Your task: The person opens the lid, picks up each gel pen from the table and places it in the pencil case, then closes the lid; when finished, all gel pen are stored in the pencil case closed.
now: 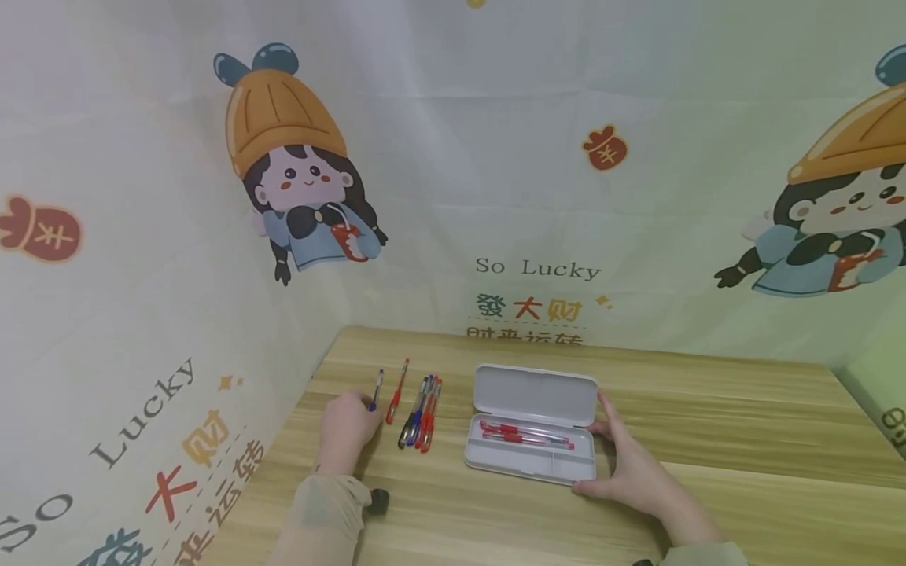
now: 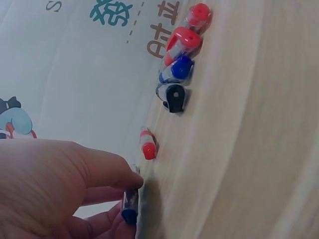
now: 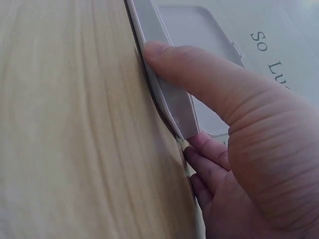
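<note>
Low, left of centre, our left hand [image 1: 348, 428] pinched a slim clear-and-blue plastic pen [image 1: 378, 388], probably needing lifting next, while our right hand [image 1: 628, 465] gripped an oblong grey plastic case [image 1: 535, 395].

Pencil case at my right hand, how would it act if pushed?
The pencil case looks stiff, judging by its straight edges. Lying flat, it probably slides rather than tips. The red pens inside look loose and slim, so might roll.
</note>
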`<state>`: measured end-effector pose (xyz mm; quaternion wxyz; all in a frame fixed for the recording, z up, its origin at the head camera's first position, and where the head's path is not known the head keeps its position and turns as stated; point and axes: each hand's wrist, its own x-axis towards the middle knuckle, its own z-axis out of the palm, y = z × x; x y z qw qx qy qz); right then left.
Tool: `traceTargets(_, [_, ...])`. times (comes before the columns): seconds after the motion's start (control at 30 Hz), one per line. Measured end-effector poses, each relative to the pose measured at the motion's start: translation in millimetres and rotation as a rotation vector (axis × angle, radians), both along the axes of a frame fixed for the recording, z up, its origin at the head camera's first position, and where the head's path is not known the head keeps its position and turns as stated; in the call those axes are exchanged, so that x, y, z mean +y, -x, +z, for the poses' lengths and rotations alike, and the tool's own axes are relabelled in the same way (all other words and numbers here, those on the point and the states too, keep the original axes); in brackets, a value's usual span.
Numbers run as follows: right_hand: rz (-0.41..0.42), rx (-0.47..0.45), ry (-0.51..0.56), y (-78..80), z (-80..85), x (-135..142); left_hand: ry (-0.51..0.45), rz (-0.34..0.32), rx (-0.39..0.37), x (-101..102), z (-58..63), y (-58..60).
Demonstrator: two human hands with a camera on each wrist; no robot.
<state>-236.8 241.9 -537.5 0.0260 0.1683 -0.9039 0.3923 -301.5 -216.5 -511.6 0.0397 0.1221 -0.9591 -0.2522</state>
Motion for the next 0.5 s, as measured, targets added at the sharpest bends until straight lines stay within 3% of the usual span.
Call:
traceTargets(0.23, [0.002,-0.011,0.002,-1.8,2.4,-1,-0.013,-0.028,0.076,10,9.2,0.1])
traceTargets(0.5, [0.0,-0.013,-0.007,-1.6,3.3,0,-0.087,-0.114,0.153,45,25.8,-5.6])
